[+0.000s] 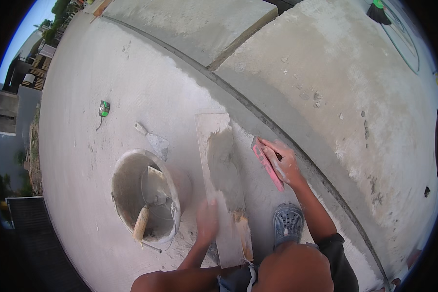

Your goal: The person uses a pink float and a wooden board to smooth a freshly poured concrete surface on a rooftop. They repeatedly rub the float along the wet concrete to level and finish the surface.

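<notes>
My right hand (283,163) is closed around a pink hand float (267,163) smeared with grey mortar, held over the floor strip beside the dark groove. A long pale board (210,165) lies in front of me, its near end by my leg. Wet grey mortar (225,163) is spread along its middle and right side. At the board's left edge is my left hand (208,221), blurred by motion; its fingers cannot be made out clearly, nor whether they grip the board.
Left of the board stands a bucket (124,168) holding a wooden-handled trowel (141,223). Beyond it lie a scraper (155,142) and a green tape measure (103,108). A dark groove (258,113) crosses the concrete. My shoe (288,224) is near the float. A green-and-black brush (377,12) lies far right.
</notes>
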{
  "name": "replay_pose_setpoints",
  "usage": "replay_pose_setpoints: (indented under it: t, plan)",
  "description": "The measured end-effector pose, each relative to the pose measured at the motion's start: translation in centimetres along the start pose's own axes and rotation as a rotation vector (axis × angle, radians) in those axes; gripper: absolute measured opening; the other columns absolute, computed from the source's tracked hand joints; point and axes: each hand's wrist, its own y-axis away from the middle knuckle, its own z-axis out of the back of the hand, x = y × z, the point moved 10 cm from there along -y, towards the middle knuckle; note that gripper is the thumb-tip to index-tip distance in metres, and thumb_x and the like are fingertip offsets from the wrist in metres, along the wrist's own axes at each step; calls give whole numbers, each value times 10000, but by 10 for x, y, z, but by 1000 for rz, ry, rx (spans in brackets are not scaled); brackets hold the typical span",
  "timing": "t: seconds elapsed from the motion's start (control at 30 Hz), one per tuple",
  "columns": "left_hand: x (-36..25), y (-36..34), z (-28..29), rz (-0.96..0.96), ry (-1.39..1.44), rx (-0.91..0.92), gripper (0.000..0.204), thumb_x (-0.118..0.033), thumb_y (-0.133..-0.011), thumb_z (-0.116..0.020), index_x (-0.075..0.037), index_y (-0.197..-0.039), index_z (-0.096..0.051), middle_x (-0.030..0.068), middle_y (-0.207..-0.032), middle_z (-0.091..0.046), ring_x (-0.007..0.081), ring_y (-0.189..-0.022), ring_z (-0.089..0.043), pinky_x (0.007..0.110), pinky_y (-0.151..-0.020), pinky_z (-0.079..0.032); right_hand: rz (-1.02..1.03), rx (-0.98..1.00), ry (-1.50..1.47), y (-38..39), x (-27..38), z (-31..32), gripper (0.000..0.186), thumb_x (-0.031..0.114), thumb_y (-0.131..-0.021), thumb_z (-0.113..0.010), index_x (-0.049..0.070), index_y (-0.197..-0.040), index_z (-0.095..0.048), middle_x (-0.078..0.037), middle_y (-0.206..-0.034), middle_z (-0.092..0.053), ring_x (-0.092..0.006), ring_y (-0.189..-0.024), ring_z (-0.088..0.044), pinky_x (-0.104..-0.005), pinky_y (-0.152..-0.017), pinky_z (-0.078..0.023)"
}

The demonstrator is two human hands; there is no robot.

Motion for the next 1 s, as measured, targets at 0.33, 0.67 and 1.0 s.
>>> replay_pose_setpoints:
  t: [0.33,0.67,1.0]
  plan:
    - [-34,17,-3,61,187,-54,302,-211,-1102,-547,58,-1143,-678,42,-947,-704,88,-846,-589,281,-773,-489,203,-198,747,-82,5,-39,433,345,-1013,-630,112,-1378,-648,-129,-1005,-592,-309,-912,-663,-443,-755,-569]
    - [-31,14,5,26,259,-103,287,-210,-1104,-548,38,-1153,-684,8,-899,-697,53,-789,-580,246,-718,-484,78,153,602,-61,14,-65,475,387,-1045,-562,39,-1361,-631,-164,-1062,-618,-366,-969,-682,-467,-823,-576]
    - [-47,20,2,48,304,-98,298,-230,-1112,-545,26,-1185,-679,3,-910,-697,44,-804,-583,236,-738,-480,176,84,635,-76,9,-68,439,368,-1026,-599,60,-1336,-642,-135,-1027,-611,-326,-877,-684,-411,-734,-590]
